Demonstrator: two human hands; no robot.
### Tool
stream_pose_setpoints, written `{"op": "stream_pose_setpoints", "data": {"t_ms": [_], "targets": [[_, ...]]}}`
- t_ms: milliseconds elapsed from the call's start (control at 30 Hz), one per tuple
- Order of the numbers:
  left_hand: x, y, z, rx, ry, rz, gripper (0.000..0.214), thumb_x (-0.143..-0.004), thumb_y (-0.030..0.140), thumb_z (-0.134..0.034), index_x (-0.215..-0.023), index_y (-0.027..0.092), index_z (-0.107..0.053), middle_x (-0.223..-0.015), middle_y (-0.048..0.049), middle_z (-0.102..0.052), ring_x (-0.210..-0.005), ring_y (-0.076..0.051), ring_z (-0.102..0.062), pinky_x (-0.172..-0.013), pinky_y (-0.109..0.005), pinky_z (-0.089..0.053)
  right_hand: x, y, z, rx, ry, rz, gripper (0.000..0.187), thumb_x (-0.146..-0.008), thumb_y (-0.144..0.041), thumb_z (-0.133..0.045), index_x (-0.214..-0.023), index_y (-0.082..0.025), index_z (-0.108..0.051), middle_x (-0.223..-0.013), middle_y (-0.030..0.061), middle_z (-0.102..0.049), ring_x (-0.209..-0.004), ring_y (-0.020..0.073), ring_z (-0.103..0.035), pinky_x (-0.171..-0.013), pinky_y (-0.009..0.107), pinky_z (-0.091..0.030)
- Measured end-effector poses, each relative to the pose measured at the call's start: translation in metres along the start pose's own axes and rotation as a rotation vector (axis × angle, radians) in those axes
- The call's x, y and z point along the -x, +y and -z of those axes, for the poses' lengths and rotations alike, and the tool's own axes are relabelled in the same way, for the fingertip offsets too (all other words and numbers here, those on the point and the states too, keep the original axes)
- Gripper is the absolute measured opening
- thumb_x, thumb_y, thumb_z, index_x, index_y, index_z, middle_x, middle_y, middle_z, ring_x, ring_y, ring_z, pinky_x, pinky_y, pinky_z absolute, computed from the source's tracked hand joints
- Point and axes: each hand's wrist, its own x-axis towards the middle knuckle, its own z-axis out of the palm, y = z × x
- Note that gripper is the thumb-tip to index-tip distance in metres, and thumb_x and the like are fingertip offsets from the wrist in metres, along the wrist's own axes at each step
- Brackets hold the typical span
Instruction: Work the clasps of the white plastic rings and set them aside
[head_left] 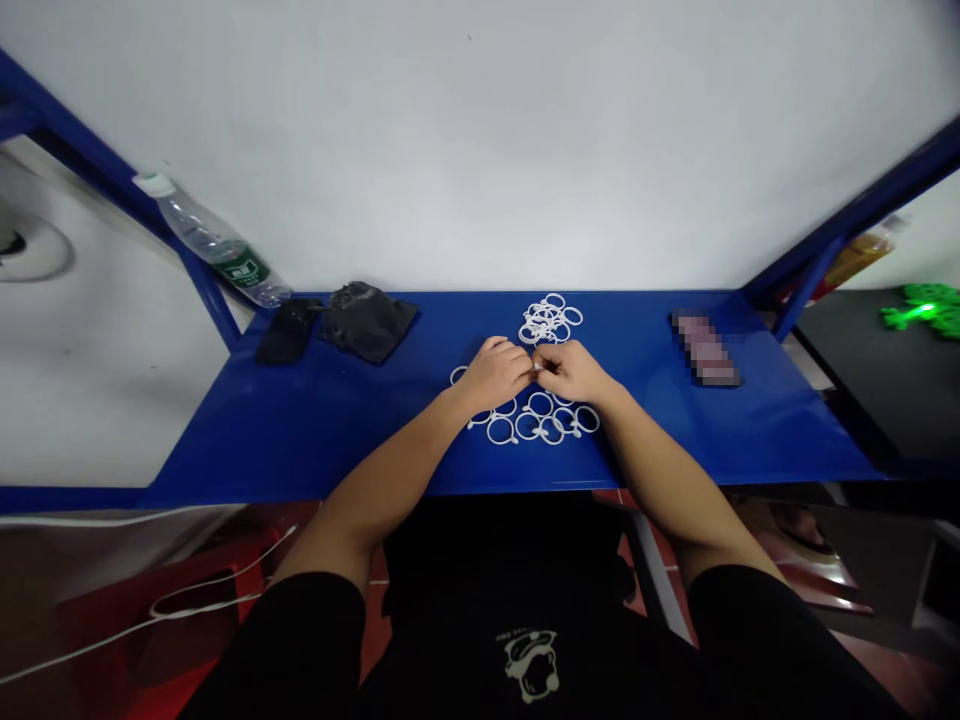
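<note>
My left hand (495,376) and my right hand (574,371) meet over the blue table, fingers closed in a pinch. Between their fingertips shows a small white bit of what looks like a curtain ring (537,367); the fingers hide most of it. Just behind my hands lies a heap of white curtain rings (546,322), tangled over each other. Several more white rings with small tabs (502,431) are spread in front of and partly under my hands, some overlapping.
On the blue table (360,430), a black pouch (369,320) and a dark flat object (289,331) lie left. A plastic bottle (217,245) leans near the frame post. A blurred-out pinkish item (706,348) lies right. A red stool (180,610) stands below left.
</note>
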Motion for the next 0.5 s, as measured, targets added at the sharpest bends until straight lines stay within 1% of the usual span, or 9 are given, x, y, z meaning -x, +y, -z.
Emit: {"op": "stream_pose_setpoints", "data": {"t_ms": [200, 300, 400, 500], "targets": [[-0.0004, -0.0023, 0.0010, 0.051, 0.051, -0.018, 0.020, -0.105, 0.025, -0.062, -0.088, 0.023, -0.072, -0.095, -0.0041, -0.078, -0.096, -0.022, -0.070, -0.109, -0.045, -0.047, -0.0006, 0.0053, -0.0039, -0.034, 0.030, 0.021, 0.011, -0.082, -0.029, -0.055, -0.076, -0.024, -0.063, -0.064, -0.0016, -0.065, -0.059, 0.0155, -0.055, -0.063, 0.030, -0.040], [-0.0018, -0.0023, 0.0019, 0.042, 0.046, -0.010, 0.021, -0.106, 0.026, -0.062, -0.088, 0.024, -0.072, -0.095, -0.0038, -0.078, -0.095, -0.022, -0.071, -0.107, -0.044, -0.048, -0.0013, 0.0084, -0.0072, -0.021, 0.051, 0.009, 0.013, -0.083, -0.028, -0.055, -0.077, -0.023, -0.066, -0.065, -0.0005, -0.065, -0.060, 0.0166, -0.057, -0.064, 0.031, -0.041], [-0.0028, -0.0013, 0.0028, 0.040, 0.055, 0.017, 0.023, -0.107, 0.028, -0.060, -0.088, 0.024, -0.072, -0.094, -0.0037, -0.079, -0.094, -0.022, -0.071, -0.107, -0.045, -0.048, -0.0012, 0.0098, -0.0090, -0.015, 0.124, -0.020, 0.015, -0.085, -0.028, -0.055, -0.080, -0.022, -0.068, -0.068, 0.0009, -0.068, -0.062, 0.0177, -0.058, -0.066, 0.031, -0.043], [-0.0026, -0.0003, 0.0037, 0.038, 0.102, 0.074, 0.024, -0.109, 0.031, -0.060, -0.090, 0.023, -0.073, -0.095, -0.0041, -0.080, -0.094, -0.022, -0.072, -0.111, -0.046, -0.047, -0.0007, 0.0094, -0.0084, -0.020, 0.230, -0.058, 0.015, -0.087, -0.027, -0.055, -0.081, -0.022, -0.067, -0.069, 0.0012, -0.069, -0.060, 0.0175, -0.058, -0.065, 0.031, -0.044]]}}
